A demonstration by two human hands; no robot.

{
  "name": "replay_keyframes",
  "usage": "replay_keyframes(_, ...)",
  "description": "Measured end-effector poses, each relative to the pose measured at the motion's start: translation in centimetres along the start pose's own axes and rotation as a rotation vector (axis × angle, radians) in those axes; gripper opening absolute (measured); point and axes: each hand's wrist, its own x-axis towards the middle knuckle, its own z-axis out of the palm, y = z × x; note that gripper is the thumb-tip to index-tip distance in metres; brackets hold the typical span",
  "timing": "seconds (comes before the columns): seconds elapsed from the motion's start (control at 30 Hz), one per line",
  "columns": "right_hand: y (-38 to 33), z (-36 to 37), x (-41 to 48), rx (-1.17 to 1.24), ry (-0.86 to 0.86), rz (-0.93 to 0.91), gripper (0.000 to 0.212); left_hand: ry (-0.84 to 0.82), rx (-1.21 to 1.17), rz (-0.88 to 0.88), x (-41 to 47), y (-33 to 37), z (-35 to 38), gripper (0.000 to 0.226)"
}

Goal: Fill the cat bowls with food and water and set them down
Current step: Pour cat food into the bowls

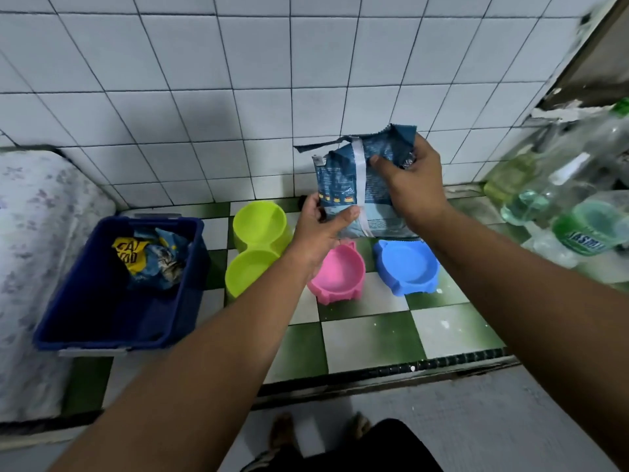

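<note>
Both hands hold a blue cat food bag [354, 185] above the bowls. The left hand [321, 226] is closed on its lower edge; the right hand [412, 185] pinches the torn top. Print on this bag is too small to read. Below, on the green-and-white checked floor [374, 338], stand a lime double bowl [257, 245], a pink bowl [338, 272] and a blue bowl [406, 267], all empty. A navy bin [115, 287] holds a crumpled bag [153, 260] marked "CAT FOOD". A green-labelled bottle [590, 229] lies right; its label is partly legible.

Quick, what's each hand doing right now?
Left hand: closed on the lower edge of the blue foil cat food bag.
Right hand: closed on the bag's upper part.
</note>
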Motion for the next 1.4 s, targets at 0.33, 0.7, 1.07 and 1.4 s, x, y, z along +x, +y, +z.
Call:
replay_keyframes(0.33,4.3,-3.4,4.0,-0.118,-0.154,0.028,0.023,0.058,-0.101,-0.147,3.0,-5.2,5.1,0.057)
replay_keyframes(0.7,8.5,-4.5,9.5,-0.36,-0.361,0.027,0.023,0.184,-0.248,-0.225,6.3,-9.2,9.5,0.046)
replay_keyframes(1.07,10.2,-3.0,12.1,-0.504,-0.469,0.055,0.021,0.203,-0.304,-0.271,8.5,-10.9,9.3,0.059)
replay_keyframes(1.4,10.4,-1.8,13.4,-0.586,-0.554,0.047,0.028,0.207,-0.361,-0.302,9.1,-10.9,9.5,0.086)
